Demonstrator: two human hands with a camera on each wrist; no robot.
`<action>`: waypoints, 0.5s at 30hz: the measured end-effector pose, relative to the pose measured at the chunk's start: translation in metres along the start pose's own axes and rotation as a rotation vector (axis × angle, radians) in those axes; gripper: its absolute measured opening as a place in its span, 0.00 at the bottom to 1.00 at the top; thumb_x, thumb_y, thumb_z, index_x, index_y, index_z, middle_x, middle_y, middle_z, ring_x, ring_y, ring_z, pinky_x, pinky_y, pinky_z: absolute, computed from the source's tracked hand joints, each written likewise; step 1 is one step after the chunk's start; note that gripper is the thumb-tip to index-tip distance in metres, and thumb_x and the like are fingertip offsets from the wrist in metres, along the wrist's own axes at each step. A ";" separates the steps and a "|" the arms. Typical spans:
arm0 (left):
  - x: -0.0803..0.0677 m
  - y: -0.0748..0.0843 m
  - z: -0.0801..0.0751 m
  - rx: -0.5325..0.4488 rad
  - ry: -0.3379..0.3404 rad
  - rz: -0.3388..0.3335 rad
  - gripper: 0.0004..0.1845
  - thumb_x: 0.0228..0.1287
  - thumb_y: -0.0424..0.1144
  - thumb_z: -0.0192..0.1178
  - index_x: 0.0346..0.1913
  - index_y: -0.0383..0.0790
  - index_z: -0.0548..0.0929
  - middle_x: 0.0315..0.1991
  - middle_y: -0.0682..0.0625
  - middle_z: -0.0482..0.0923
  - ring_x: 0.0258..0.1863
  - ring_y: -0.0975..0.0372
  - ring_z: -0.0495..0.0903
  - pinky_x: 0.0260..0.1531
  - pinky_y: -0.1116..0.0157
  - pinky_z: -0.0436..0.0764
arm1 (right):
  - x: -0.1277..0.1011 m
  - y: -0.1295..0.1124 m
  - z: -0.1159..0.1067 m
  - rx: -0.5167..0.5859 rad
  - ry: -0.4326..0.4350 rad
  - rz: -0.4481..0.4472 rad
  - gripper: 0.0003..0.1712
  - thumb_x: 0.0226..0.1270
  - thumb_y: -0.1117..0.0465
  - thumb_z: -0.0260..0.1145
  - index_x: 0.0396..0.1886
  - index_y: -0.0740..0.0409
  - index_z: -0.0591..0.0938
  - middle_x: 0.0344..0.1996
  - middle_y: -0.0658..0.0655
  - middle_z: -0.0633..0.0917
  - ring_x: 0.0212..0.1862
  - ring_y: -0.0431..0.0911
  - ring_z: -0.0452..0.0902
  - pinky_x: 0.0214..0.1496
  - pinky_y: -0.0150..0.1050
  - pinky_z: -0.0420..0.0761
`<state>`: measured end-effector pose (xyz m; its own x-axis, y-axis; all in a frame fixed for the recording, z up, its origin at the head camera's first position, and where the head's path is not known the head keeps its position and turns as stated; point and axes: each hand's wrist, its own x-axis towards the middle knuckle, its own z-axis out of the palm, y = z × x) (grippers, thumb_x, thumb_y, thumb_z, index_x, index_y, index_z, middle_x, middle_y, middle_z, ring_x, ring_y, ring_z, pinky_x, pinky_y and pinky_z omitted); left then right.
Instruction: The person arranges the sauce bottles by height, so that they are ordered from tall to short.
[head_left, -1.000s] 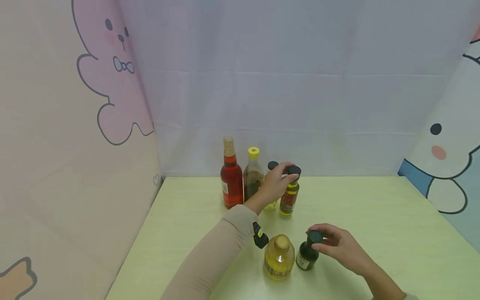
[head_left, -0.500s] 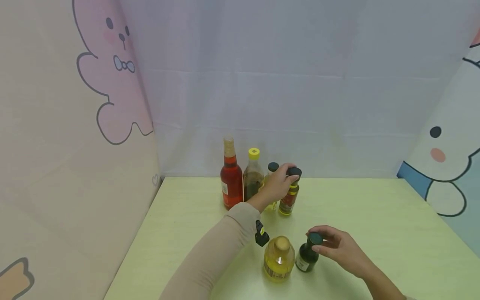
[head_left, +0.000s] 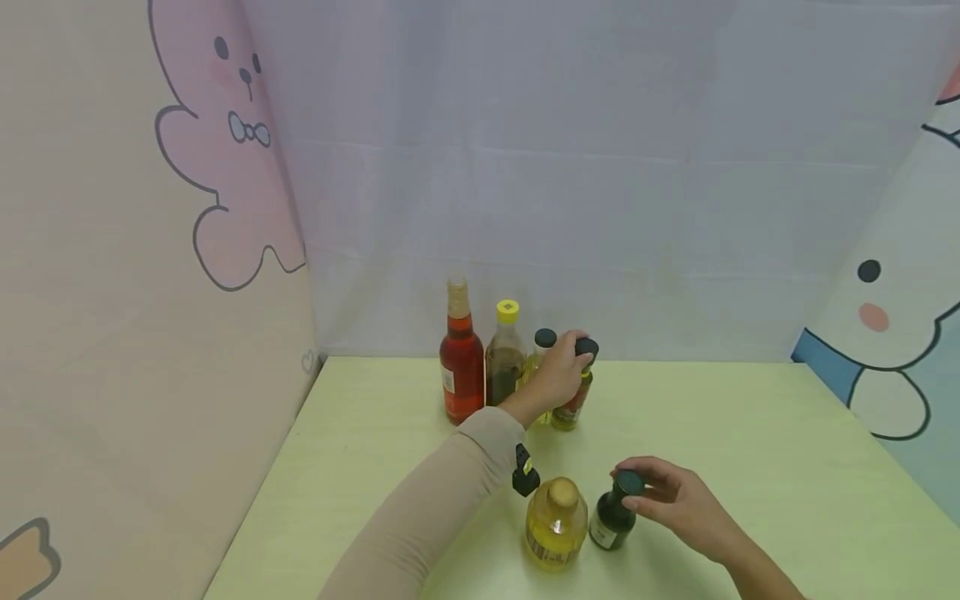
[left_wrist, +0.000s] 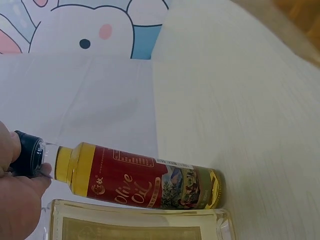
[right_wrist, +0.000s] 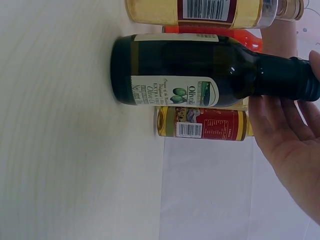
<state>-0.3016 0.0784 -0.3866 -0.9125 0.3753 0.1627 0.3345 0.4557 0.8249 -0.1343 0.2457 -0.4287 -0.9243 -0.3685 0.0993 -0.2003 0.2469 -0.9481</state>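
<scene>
left hand: the left hand [head_left: 561,372] reaches to the back edge of the tabletop [head_left: 750,450], fingers curled over the black cap of the small olive oil bottle [head_left: 574,400], pinching it at the top; the left wrist view shows thumb and fingers [left_wrist: 15,195] closed on that cap
small olive oil bottle: red label, yellow oil, standing at the right end of the row by the back edge, tilted slightly toward the clear bottle [head_left: 542,367] beside it
right hand: the right hand [head_left: 678,504] is near the front edge, fingertips clamped round the cap of the dark green bottle [head_left: 615,517]
dark green bottle: upright on the tabletop, just beside the round yellow bottle [head_left: 555,525], apart from the back row
back row: red bottle [head_left: 461,362], brown bottle with yellow cap [head_left: 505,358], clear bottle, then the small olive oil bottle
step in hand: by my reading, settling one bottle into the row while the other is gripped for lifting
next move calls for: probably standing the small olive oil bottle straight before letting go, then a steady lift of the dark green bottle by its neck, clear of the round yellow bottle
</scene>
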 end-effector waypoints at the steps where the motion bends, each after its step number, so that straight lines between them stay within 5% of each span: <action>1: 0.000 0.000 0.001 0.003 0.000 -0.002 0.21 0.68 0.40 0.47 0.63 0.42 0.63 0.58 0.49 0.65 0.54 0.61 0.68 0.50 0.63 0.70 | 0.000 0.001 0.000 0.001 0.002 0.005 0.22 0.61 0.64 0.62 0.53 0.69 0.72 0.48 0.63 0.77 0.46 0.45 0.76 0.44 0.38 0.77; 15: 0.002 -0.002 0.005 -0.014 0.005 -0.036 0.21 0.68 0.41 0.49 0.62 0.42 0.63 0.57 0.49 0.66 0.52 0.61 0.70 0.48 0.64 0.72 | -0.001 0.002 -0.001 0.031 -0.018 -0.066 0.20 0.62 0.68 0.60 0.53 0.72 0.70 0.47 0.53 0.78 0.46 0.46 0.76 0.43 0.38 0.77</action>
<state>-0.3028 0.0822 -0.3902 -0.9253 0.3543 0.1354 0.2979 0.4578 0.8377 -0.1338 0.2473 -0.4310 -0.9037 -0.3986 0.1564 -0.2497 0.1938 -0.9487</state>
